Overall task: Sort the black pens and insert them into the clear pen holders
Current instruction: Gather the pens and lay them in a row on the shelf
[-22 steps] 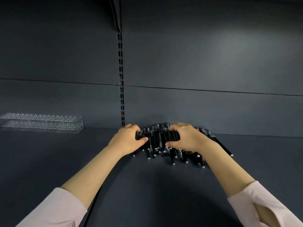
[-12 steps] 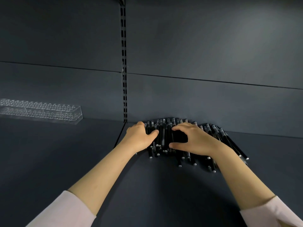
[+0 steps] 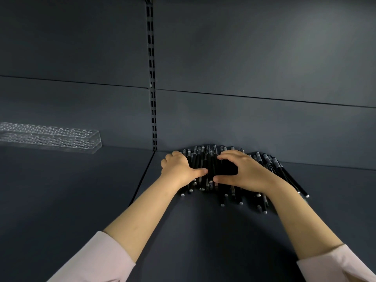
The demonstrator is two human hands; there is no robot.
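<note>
Back panel [image 3: 244, 58]: dark grey, with a slotted vertical rail [image 3: 151, 78] left of centre.
Shelf [image 3: 61, 200]: same dark grey. A seam runs forward from the foot of the rail.
Holders [image 3: 50, 137]: clear, with rows of round holes. They sit far left on the shelf against the back panel, well apart from the pile.
Pens [image 3: 203, 157]: a loose black pile on the shelf just right of the rail, against the back panel. Most point front to back, silver ends toward the camera. The right edge fans out diagonally.
Sleeves [image 3: 97, 259]: pale pink, at the bottom corners, forearms bare.
Right hand [image 3: 244, 171]: on the middle of the pile. Forefinger and thumb arch in a C around a clump of pens.
Left hand [image 3: 179, 169]: on the left part of the pile. Fingers curl down over the pens, and the thumb lies across them toward the right hand's thumb, close but not touching.
</note>
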